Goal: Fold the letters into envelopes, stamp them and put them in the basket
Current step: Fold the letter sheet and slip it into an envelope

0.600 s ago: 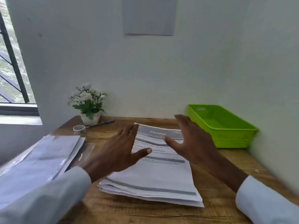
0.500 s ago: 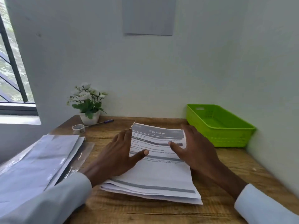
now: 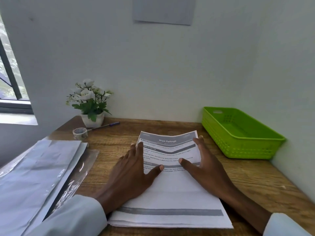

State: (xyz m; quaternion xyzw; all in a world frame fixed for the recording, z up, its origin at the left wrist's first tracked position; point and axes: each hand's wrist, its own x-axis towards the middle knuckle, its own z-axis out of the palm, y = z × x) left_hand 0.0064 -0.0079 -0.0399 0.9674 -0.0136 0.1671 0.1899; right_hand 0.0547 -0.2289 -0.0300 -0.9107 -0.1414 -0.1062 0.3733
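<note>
Pale walls close in a wooden desk, and near its middle lies a stack of white printed letters with grey header bands, the landmark for all else. Left of the stack lies a pile of pale envelopes in clear plastic wrap; beyond it to the right stands the green plastic basket; beyond it to the left stand a roll of patterned tape, a purple pen and a white potted flower.

Both hands grip the top sheet's far end. The left hand pinches the left edge, thumb on the print; the right hand pinches the right edge the same way. That end bows upward.

To fold well, I judge only the single top sheet should lift, its side edges kept square, before any crease is pressed.
</note>
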